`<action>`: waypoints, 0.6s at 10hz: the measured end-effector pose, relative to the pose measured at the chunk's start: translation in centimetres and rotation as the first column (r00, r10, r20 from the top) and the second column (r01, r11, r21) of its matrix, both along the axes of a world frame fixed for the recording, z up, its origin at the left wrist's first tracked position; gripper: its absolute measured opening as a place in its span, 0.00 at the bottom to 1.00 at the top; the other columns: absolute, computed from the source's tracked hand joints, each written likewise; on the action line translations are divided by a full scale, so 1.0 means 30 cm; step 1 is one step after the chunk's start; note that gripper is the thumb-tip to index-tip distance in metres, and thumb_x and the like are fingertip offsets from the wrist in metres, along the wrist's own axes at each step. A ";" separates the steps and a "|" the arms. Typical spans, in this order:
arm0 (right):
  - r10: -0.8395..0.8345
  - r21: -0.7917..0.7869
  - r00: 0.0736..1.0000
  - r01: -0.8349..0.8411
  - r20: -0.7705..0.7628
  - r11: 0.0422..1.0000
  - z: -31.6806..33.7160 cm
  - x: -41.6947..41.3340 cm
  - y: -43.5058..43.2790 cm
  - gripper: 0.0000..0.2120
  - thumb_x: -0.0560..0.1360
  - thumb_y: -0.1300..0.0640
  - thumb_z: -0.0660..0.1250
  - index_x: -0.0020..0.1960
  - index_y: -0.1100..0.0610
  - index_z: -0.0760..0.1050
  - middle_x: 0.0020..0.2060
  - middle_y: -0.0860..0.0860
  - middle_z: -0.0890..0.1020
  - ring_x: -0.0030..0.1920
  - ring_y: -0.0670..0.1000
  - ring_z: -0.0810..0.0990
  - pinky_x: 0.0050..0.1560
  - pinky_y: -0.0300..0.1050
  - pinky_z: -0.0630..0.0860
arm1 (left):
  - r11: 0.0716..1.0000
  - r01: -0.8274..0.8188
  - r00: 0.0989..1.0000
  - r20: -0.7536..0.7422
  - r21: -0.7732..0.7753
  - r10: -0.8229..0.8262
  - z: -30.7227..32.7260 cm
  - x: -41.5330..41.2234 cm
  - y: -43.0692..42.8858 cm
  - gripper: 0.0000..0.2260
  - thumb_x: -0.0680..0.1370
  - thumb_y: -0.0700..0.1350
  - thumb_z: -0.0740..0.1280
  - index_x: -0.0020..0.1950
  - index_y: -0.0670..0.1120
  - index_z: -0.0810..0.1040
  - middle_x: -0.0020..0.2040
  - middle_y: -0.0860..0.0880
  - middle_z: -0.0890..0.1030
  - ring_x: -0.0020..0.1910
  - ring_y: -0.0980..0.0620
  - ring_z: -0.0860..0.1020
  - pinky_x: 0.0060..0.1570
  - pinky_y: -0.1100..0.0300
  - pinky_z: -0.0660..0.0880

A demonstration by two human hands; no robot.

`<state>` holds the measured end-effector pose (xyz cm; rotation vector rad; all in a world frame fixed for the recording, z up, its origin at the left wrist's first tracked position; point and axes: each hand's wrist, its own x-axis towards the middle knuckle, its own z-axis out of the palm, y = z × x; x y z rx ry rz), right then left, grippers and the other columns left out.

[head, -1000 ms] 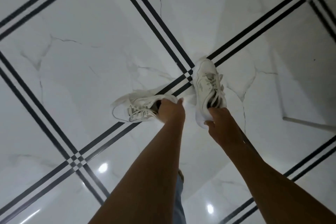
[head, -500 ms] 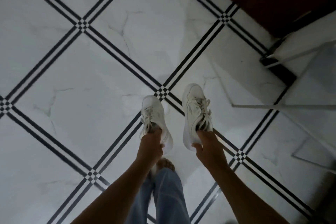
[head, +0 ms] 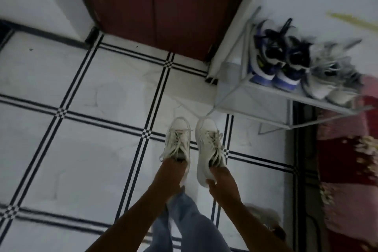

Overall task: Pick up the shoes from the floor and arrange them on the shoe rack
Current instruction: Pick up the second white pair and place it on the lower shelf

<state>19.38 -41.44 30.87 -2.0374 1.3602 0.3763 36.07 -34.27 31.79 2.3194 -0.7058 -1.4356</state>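
Left hand (head: 170,172) pinches the heel opening of the left white sneaker (head: 177,139), right hand (head: 222,180) has its grip clamped on the heel of the right white sneaker (head: 208,145); both shoes hang side by side, toes forward, above the tiled floor (head: 81,129). White shoe rack (head: 255,98) sits ahead to the right, near the shoes but apart, against the wall beside the dark red door (head: 163,6) (top shelf carries a blue-black pair (head: 280,61) and a blurred grey pair (head: 331,80)).
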 end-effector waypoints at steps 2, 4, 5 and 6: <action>-0.106 -0.019 0.994 0.106 0.000 0.994 0.171 -0.225 -0.036 0.21 0.75 0.53 0.66 0.66 0.54 0.69 0.62 0.53 0.76 0.60 0.52 0.77 0.55 0.36 0.70 | 0.969 0.239 0.970 0.072 -0.061 -0.234 0.161 -0.185 -0.091 0.17 0.79 0.48 0.60 0.58 0.36 0.76 0.35 0.48 0.74 0.29 0.50 0.71 0.27 0.66 0.70; -0.118 -0.082 0.993 0.117 -0.012 0.990 0.176 -0.375 -0.205 0.20 0.72 0.57 0.69 0.63 0.57 0.73 0.58 0.58 0.78 0.56 0.58 0.79 0.56 0.47 0.76 | 0.964 0.254 0.967 -0.005 -0.074 -0.255 0.221 -0.354 -0.313 0.15 0.81 0.43 0.58 0.61 0.34 0.73 0.38 0.50 0.73 0.40 0.47 0.77 0.23 0.81 0.65; -0.126 -0.082 0.992 0.126 0.007 0.989 0.140 -0.417 -0.339 0.19 0.71 0.58 0.69 0.62 0.57 0.74 0.57 0.57 0.78 0.55 0.57 0.79 0.55 0.45 0.76 | 0.833 0.553 0.825 0.148 -0.014 -0.545 0.150 -0.415 -0.448 0.17 0.78 0.41 0.63 0.65 0.36 0.69 0.60 0.40 0.76 0.61 0.43 0.75 0.51 0.78 0.70; -0.101 -0.121 0.994 0.106 0.048 0.987 0.083 -0.438 -0.486 0.17 0.70 0.59 0.70 0.58 0.58 0.76 0.54 0.58 0.80 0.52 0.57 0.80 0.51 0.43 0.76 | 0.810 0.585 0.786 0.273 -0.039 -0.555 0.093 -0.468 -0.574 0.15 0.78 0.39 0.62 0.64 0.36 0.71 0.62 0.38 0.75 0.62 0.41 0.74 0.49 0.81 0.67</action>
